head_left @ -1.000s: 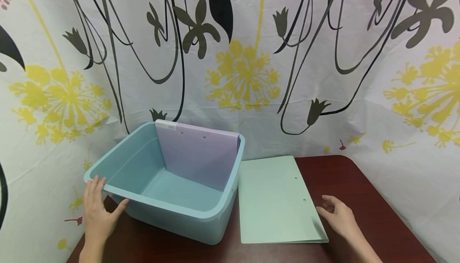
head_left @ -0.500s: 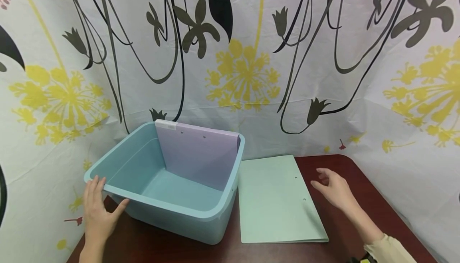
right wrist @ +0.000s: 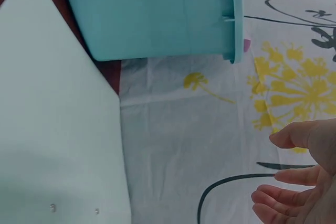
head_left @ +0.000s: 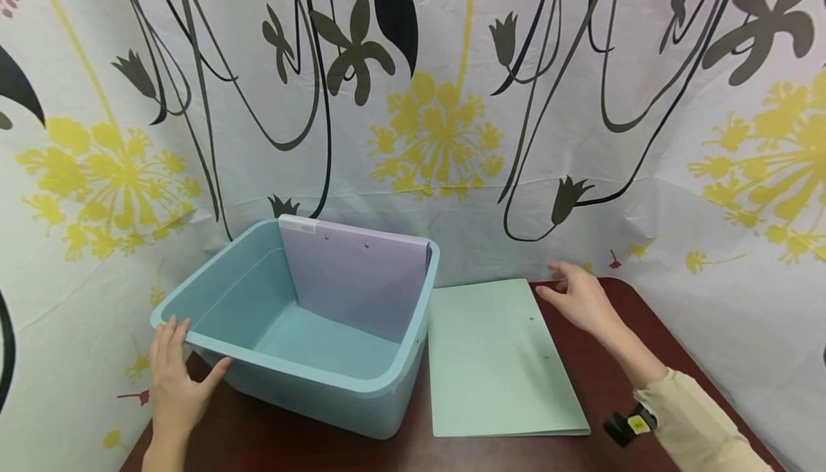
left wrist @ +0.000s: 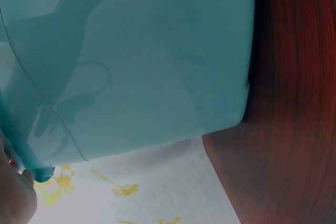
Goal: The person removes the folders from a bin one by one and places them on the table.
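Note:
My left hand [head_left: 176,386] rests on the near left corner of a light blue plastic tub [head_left: 310,370], fingers laid straight over the rim and thumb spread along the front. In the left wrist view, part of that hand [left wrist: 16,198] shows at the rim. Inside the tub, a lilac file folder [head_left: 355,278] leans upright against the back wall, a pale label on its top edge. Right of the tub lies a mint green file folder [head_left: 497,364], flat, with two small metal rivets. My right hand [head_left: 581,300], holding nothing, hovers past its far right corner, fingers loosely bent.
The dark red-brown table [head_left: 613,357] has a rounded far right corner. A white cloth with printed flowers [head_left: 445,142] hangs right behind it and along both sides. My right wrist wears a small black device [head_left: 629,425] below a beige sleeve [head_left: 690,407].
My right hand has moved away from me and slightly left, from beside the green folder's near right edge to its far corner. The left hand, tub and both folders have stayed put.

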A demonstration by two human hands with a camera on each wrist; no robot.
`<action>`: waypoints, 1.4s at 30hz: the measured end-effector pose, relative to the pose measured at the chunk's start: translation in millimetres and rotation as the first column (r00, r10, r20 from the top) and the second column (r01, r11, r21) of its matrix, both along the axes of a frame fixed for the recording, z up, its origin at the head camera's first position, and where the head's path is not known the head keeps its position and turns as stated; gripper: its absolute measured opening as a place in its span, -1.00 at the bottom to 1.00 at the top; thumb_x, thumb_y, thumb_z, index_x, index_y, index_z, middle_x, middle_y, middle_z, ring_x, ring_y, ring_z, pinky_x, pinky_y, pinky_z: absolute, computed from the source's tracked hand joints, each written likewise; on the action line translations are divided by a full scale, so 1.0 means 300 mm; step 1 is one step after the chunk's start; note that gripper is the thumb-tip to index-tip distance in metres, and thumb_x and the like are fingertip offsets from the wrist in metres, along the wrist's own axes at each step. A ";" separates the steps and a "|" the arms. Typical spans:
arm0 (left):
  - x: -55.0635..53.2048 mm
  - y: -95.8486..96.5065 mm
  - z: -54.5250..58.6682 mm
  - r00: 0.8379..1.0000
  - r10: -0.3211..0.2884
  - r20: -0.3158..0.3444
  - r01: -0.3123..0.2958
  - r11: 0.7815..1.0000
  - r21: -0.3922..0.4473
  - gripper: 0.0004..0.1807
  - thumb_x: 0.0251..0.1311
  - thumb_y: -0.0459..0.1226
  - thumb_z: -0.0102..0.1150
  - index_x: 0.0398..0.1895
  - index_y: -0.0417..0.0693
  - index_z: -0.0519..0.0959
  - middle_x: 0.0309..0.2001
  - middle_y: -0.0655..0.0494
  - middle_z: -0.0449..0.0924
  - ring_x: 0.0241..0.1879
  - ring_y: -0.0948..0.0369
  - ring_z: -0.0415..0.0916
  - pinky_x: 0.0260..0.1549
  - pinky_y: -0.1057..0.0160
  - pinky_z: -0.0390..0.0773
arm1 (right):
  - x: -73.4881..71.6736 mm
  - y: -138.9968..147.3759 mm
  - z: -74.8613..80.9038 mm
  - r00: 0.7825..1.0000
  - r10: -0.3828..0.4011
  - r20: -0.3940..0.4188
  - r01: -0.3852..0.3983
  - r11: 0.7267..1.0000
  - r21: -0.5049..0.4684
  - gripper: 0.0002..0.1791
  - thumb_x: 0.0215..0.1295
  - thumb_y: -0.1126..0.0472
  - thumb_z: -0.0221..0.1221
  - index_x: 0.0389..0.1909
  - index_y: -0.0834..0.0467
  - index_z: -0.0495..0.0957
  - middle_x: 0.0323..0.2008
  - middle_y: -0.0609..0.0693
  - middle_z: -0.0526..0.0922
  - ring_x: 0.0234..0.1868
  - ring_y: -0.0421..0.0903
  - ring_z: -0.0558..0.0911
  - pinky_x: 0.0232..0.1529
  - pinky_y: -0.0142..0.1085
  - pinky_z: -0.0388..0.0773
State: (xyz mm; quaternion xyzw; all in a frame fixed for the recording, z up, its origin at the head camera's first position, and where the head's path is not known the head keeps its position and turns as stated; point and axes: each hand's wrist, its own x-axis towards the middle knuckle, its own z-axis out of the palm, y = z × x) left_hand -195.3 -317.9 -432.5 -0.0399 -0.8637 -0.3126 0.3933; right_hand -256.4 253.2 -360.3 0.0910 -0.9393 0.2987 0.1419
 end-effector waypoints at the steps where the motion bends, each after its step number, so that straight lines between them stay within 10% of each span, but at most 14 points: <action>1: 0.000 0.000 0.000 1.000 0.001 0.001 -0.001 1.000 -0.001 -0.01 -0.15 0.09 0.32 0.31 -0.24 0.17 0.36 -0.27 0.01 0.38 -0.17 -0.18 0.24 -0.26 -0.15 | -0.006 -0.005 0.007 1.000 0.004 -0.009 -0.004 1.000 0.003 -0.47 0.19 0.19 0.13 0.13 0.39 0.35 -0.08 0.34 0.52 -0.13 0.22 0.57 -0.22 0.02 0.49; 42: -0.017 -0.003 -0.020 0.998 0.002 -0.061 -0.003 1.000 -0.014 0.04 -0.13 0.27 0.19 0.28 -0.27 0.20 0.31 -0.33 0.07 0.37 -0.18 -0.17 0.27 -0.23 -0.19 | -0.175 -0.232 0.177 0.983 0.179 -0.052 -0.177 0.984 0.028 -0.41 0.18 0.11 0.16 0.19 0.30 0.32 0.13 0.24 0.41 0.14 0.15 0.39 0.07 0.03 0.36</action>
